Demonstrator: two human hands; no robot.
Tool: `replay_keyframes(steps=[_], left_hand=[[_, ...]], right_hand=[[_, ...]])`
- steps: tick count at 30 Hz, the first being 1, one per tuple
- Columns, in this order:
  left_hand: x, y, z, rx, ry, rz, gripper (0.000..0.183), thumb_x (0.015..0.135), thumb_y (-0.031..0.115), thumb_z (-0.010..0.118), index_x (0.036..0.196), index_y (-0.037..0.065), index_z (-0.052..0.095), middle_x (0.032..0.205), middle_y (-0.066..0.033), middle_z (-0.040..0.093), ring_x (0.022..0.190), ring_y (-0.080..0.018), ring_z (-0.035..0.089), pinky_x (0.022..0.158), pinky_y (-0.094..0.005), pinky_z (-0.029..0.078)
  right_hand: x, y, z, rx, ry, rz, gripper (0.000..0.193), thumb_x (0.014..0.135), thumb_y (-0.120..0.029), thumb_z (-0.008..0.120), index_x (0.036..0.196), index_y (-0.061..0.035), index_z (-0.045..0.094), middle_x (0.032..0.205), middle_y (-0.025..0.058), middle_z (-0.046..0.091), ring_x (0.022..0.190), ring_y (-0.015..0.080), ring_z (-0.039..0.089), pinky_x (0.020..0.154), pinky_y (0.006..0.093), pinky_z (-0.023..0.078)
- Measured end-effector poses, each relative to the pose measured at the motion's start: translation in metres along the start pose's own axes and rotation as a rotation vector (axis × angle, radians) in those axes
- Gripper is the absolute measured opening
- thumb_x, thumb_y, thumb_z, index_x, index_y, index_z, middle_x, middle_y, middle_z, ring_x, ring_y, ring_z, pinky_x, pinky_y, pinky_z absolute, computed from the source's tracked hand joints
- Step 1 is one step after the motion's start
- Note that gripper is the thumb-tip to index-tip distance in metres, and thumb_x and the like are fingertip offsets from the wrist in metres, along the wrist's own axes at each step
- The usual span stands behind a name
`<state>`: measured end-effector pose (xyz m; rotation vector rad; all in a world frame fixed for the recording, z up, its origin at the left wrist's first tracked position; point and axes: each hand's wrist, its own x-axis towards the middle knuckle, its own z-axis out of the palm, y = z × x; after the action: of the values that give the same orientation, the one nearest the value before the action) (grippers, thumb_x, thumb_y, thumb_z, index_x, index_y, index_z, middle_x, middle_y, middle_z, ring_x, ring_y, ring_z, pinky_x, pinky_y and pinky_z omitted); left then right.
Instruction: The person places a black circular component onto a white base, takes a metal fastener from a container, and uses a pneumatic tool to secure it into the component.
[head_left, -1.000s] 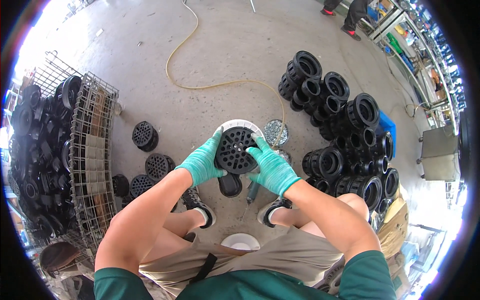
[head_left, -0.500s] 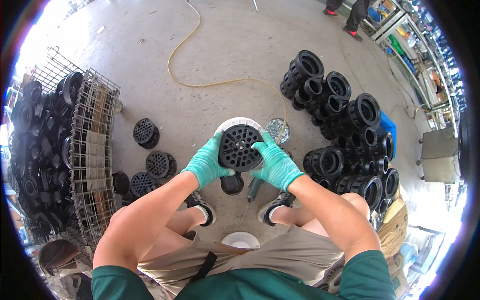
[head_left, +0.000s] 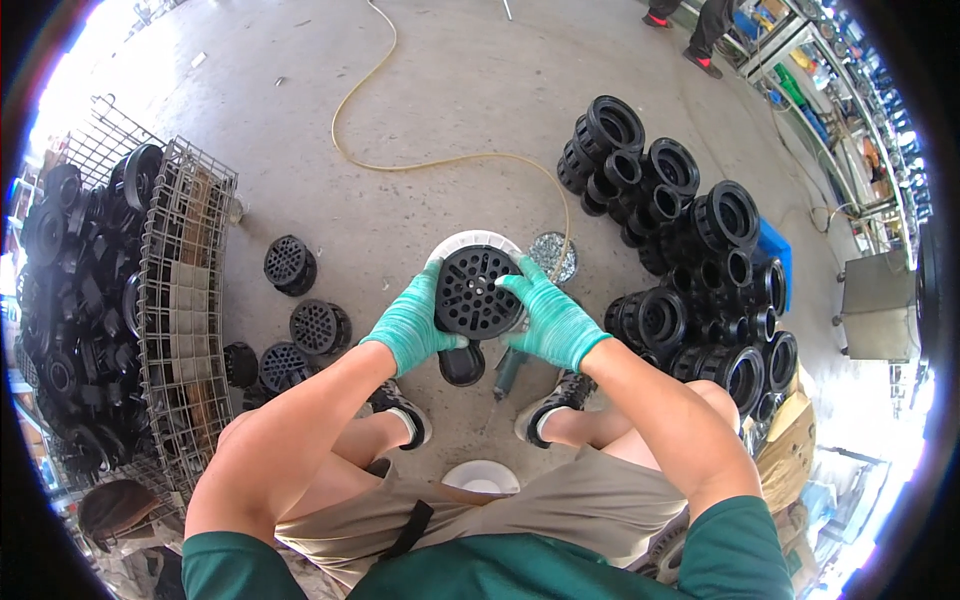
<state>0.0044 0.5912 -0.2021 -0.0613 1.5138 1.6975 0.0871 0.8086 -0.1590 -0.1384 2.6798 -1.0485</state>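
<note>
Both hands wear green knit gloves and grip a round black perforated plastic part [head_left: 478,300] in front of me. My left hand [head_left: 408,318] is wrapped around its left rim. My right hand [head_left: 552,312] closes on its right side, with the thumb over the holed face. Behind the part shows the rim of a white round tub [head_left: 470,240]. Just below the part is a black plastic piece with a rounded end [head_left: 461,367]; whether they are joined, I cannot tell. A dark green power tool [head_left: 509,374] is partly hidden below my right hand.
A bowl of small metal hardware [head_left: 553,257] stands beyond my right hand. Several black perforated parts [head_left: 320,328] lie at left, near a wire cage [head_left: 190,300] full of black parts. Black fittings [head_left: 665,320] crowd the right. A yellow hose [head_left: 440,164] crosses the floor.
Both hands keep their grip on the black perforated part, which has barely moved. My right thumb has shifted slightly over its face.
</note>
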Motion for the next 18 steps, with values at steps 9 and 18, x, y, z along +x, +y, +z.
replay_keyframes(steps=[9,18], left_hand=[[0.015,-0.028,-0.017,0.369,-0.056,0.222,0.054,0.104,0.043,0.052,0.15,0.015,0.043,0.141,-0.0009,0.056,0.123,-0.0172,0.054,0.104,-0.0403,0.051],[0.011,-0.019,-0.015,0.208,-0.049,0.13,0.053,0.104,0.045,0.051,0.148,0.015,0.045,0.139,-0.0019,0.058,0.123,-0.0186,0.056,0.105,-0.0417,0.051]], right_hand=[[0.0,0.005,0.002,-0.036,0.034,-0.049,0.078,0.069,-0.016,0.088,0.137,-0.007,0.051,0.158,0.0265,0.029,0.144,0.0416,0.037,0.119,0.0438,0.036],[0.0,0.003,0.004,-0.055,0.04,-0.019,0.078,0.068,-0.019,0.089,0.135,-0.0062,0.052,0.157,0.028,0.03,0.143,0.0425,0.039,0.118,0.0438,0.037]])
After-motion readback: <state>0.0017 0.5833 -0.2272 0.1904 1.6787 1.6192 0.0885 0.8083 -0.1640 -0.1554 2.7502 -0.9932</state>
